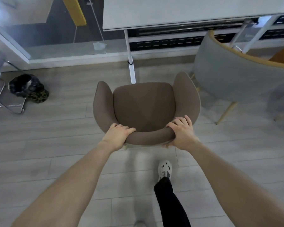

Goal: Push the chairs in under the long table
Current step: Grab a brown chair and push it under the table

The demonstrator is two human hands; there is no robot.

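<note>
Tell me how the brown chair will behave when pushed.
The brown chair probably slides as one stiff piece: padded shell, smooth plank floor. Left hand and right hand grip the backrest top, so a high push might tip it forward. It may catch the white table foot ahead.

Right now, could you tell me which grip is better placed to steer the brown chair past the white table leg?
Probably the left grip: the table leg stands left of the brown chair's middle, so pushing there should swing it right, clear.
</note>
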